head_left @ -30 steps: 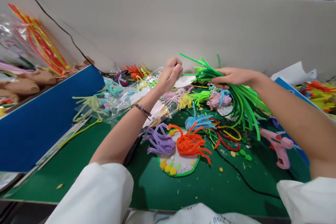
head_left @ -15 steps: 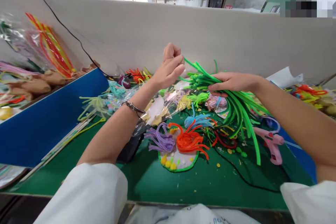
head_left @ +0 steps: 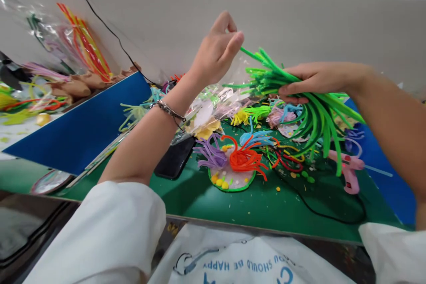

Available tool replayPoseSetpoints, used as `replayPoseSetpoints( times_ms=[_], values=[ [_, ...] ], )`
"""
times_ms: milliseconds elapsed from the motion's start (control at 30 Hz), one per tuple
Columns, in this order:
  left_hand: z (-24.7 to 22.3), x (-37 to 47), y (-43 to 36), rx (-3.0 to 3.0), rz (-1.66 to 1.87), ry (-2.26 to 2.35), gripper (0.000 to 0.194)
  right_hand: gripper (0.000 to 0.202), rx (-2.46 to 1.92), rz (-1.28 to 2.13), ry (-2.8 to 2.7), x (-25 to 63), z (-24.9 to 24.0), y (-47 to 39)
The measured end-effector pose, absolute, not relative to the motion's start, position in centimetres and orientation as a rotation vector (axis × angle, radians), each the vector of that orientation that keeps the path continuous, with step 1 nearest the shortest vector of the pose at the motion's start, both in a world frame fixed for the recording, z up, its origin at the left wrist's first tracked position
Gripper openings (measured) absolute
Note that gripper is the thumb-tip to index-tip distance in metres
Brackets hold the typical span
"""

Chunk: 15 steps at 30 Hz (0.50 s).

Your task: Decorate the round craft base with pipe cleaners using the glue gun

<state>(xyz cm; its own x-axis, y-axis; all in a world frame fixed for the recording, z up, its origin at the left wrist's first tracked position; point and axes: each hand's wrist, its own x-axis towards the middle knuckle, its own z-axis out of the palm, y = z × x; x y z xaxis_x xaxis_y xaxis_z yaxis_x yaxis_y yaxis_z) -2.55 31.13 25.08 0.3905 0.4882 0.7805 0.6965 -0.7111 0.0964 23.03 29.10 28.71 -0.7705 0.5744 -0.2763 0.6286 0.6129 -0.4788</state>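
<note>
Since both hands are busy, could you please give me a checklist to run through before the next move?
1. Right hand closed around the green bundle: ok.
2. Left hand gripping one green stem: ok.
3. Pink glue gun free of overlap with hanging stems in this view: not ok, one crosses in front of it.
4. Glue gun cool: cannot tell.
5. Green table free of scraps: not ok, green bits lie near the black cord.
</note>
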Motion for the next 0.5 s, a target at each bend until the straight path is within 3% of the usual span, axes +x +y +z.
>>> replayPoseSetpoints(
  times_ms=[233, 333, 500],
  values=[
    [24.8, -2.3, 30.3, -2.518, -1.122, -0.966, 0.084, 0.038, 1.099, -0.713, 2.809, 22.2, 28.8, 27.6],
    [24.4, -1.8, 30.3, -2.606, -1.271, -0.844, 0.085, 0.042, 1.1, -0.77, 2.799, 22.1, 28.7, 27.4],
    [24.1, -0.9, 30.9, -2.829, -1.514, -0.672, 0.07, 0.039, 1.119, -0.787, 2.77, 22.1, 28.4, 27.5]
  ],
)
